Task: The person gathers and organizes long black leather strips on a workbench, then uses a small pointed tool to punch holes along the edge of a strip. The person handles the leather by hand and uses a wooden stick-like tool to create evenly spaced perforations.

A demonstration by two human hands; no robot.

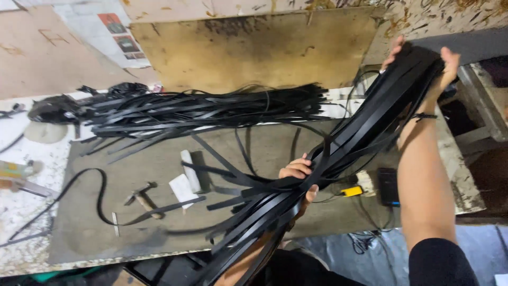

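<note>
Both hands are clamped on one bundle of black straps (349, 143) held above the surface (159, 233), the right hand (423, 61) gripping its raised end and the left hand (299, 177) its middle, so loose trailing strips could likely slide free or snag the hammer (142, 198).

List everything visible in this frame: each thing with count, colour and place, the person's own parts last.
Bundle of long flat black strips: one, black, held up between both hands.
Pile of loose black strips: one, black, back of bench.
Grey work mat: one, grey, covering the bench top.
Small hammer with wooden handle: one, brown and dark, on mat.
White blocks: two, white, mat centre.
Brown board: one, brown, leaning behind pile.
Small yellow object: one, yellow, right of mat.
Flat black device: one, black, right edge.
Left hand: grip closed around bundle's middle.
Right hand: grip holds bundle's upper end.
</note>
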